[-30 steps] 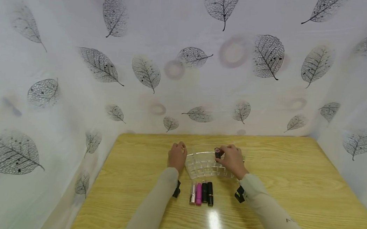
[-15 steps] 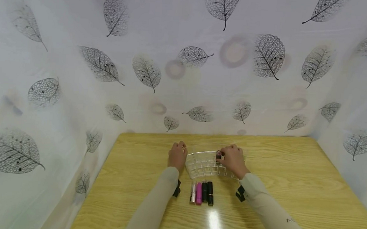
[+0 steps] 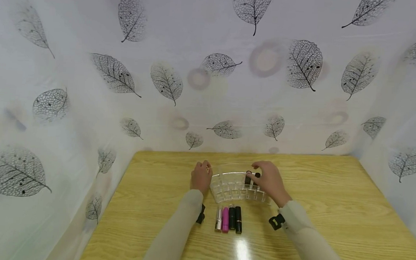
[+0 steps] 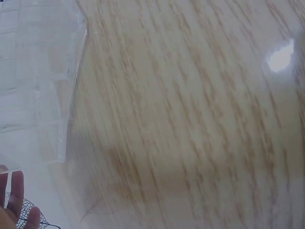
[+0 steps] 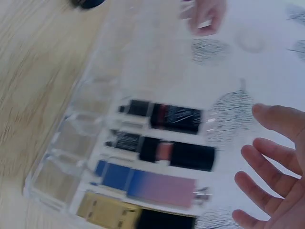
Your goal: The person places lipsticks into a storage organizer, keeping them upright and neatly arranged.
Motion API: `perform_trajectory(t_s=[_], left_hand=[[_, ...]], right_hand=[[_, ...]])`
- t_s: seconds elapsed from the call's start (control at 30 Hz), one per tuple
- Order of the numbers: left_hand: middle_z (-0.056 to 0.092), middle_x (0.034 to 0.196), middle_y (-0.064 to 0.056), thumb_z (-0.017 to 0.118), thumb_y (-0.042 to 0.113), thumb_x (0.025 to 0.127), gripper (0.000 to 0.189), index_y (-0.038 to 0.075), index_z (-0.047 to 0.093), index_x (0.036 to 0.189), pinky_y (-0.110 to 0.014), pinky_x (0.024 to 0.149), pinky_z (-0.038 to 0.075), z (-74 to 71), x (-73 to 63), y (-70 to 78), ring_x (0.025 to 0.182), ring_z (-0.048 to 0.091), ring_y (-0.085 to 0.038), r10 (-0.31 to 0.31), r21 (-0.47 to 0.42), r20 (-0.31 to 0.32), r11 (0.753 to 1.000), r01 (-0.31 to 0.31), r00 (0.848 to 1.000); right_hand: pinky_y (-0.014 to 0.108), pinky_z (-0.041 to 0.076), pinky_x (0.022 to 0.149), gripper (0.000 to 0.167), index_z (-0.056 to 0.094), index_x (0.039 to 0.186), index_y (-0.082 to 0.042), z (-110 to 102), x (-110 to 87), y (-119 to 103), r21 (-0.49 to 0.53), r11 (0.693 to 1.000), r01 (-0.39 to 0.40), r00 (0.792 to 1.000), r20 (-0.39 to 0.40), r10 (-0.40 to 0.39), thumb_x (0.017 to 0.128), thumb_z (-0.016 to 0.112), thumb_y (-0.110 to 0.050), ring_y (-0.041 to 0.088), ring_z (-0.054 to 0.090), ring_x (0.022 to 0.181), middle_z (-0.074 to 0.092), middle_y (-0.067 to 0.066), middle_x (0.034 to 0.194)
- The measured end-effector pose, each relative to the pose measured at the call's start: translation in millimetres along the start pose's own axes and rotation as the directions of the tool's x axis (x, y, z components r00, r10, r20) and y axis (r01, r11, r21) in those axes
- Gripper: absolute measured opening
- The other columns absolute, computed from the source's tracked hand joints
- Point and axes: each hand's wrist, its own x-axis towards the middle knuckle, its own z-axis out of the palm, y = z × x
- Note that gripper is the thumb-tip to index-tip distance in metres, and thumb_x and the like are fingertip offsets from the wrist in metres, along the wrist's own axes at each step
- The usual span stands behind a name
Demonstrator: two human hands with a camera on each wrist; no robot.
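Note:
A clear plastic lipstick organizer [image 3: 227, 191] with rows of small compartments sits on the table. My left hand [image 3: 201, 178] holds its left side near the back corner. My right hand [image 3: 270, 181], fingers spread and holding nothing, hovers at its right part. Beneath that hand, the right wrist view shows several tubes standing in the compartments: a black lipstick [image 5: 177, 119], a black tube with a pink band [image 5: 190, 155], a blue-to-pink tube [image 5: 159, 187] and a gold and black one [image 5: 114, 210]. In the head view the black lipstick [image 3: 248, 178] shows beside the right thumb.
In front of the organizer, a row lies on the wooden table [image 3: 153, 206]: a silver tube [image 3: 218, 220], a pink tube [image 3: 225, 220], a black tube [image 3: 232, 217] and a black tube with a gold band [image 3: 238, 220]. A leaf-patterned curtain [image 3: 231, 95] surrounds the table.
My right hand has lowered the black lipstick into a compartment and let it go, its fingers opening as it draws back to the right. My left hand has stayed in place.

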Motion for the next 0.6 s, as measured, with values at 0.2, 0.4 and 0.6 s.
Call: perform_trajectory(t_s=[0.2,0.4,0.6], left_hand=[[0.056,0.085,-0.007,0.061,0.016,0.088,0.006,0.013,0.057,0.087,-0.039,0.067,0.043,2.7,-0.5,-2.2,0.074,0.055,-0.021,0.008,-0.013,-0.023,1.000,-0.008,1.000],[0.056,0.083,-0.007,0.061,0.017,0.088,0.006,0.012,0.057,0.087,-0.039,0.064,0.044,5.2,-0.4,-4.0,0.073,0.056,-0.021,0.022,-0.004,-0.040,1.000,-0.022,0.999],[0.056,0.084,-0.006,0.058,0.019,0.090,0.006,0.013,0.056,0.088,-0.038,0.064,0.044,6.2,-0.2,-3.9,0.072,0.056,-0.020,0.018,0.009,-0.034,1.000,-0.017,0.999]], right_hand=[[0.046,0.051,0.078,0.031,0.064,0.108,-0.003,-12.7,-24.7,-14.4,0.150,0.988,-0.034,0.993,-0.107,0.051,0.082,0.071,-0.018,0.029,0.061,0.092,0.066,0.014,0.100],[0.033,0.053,0.069,0.021,0.065,0.099,-0.003,-7.0,-51.2,-25.5,0.332,0.939,-0.085,0.981,-0.137,0.137,0.080,0.072,-0.008,0.020,0.062,0.077,0.067,0.009,0.087],[0.019,0.050,0.063,0.016,0.067,0.096,-0.001,16.5,-69.7,-28.8,0.447,0.861,-0.242,0.965,0.019,0.261,0.081,0.070,-0.006,0.010,0.060,0.071,0.066,0.007,0.081]])
